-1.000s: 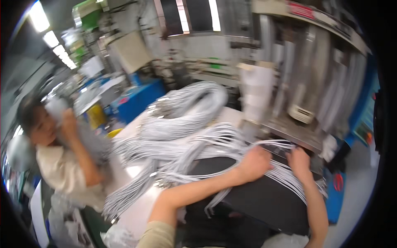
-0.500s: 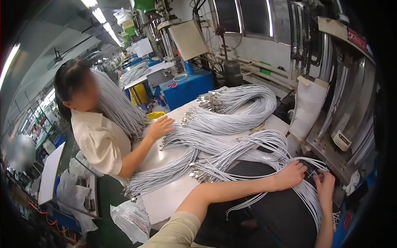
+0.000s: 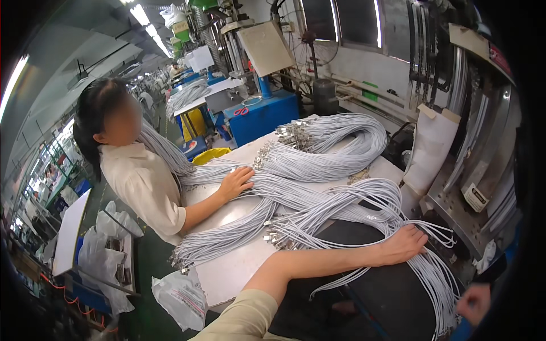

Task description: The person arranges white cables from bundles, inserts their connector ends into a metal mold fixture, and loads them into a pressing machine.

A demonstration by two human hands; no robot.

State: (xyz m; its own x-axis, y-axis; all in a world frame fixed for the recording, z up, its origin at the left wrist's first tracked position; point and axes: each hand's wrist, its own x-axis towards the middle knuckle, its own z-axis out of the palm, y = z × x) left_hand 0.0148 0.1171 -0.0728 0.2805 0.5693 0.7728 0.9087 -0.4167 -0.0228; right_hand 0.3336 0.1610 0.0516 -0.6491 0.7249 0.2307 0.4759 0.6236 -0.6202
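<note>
Long pale grey cables [image 3: 352,213] lie in a bundle across the right part of the table, with metal connectors [image 3: 278,234] at their left ends. My left hand [image 3: 405,245] is closed over the cables where they bend down at the right, its fingers curled around some of them. Below that grip the cables [image 3: 435,284] hang down past the dark surface. My right hand [image 3: 475,301] is apart from the bundle at the lower right, near a blue edge. It is smeared by motion, and what it holds, if anything, does not show.
Across the white table [image 3: 227,281] a co-worker [image 3: 142,170] has a hand on other cables and a bundle over the shoulder. A thick looped cable bundle [image 3: 341,150] lies at the back. A metal machine [image 3: 478,159] stands close on the right; a plastic bag [image 3: 179,298] hangs at the near left.
My right hand has moved away from my left hand, down and to the right. The co-worker's raised hand has come down onto the cables. My left hand stays on the bundle.
</note>
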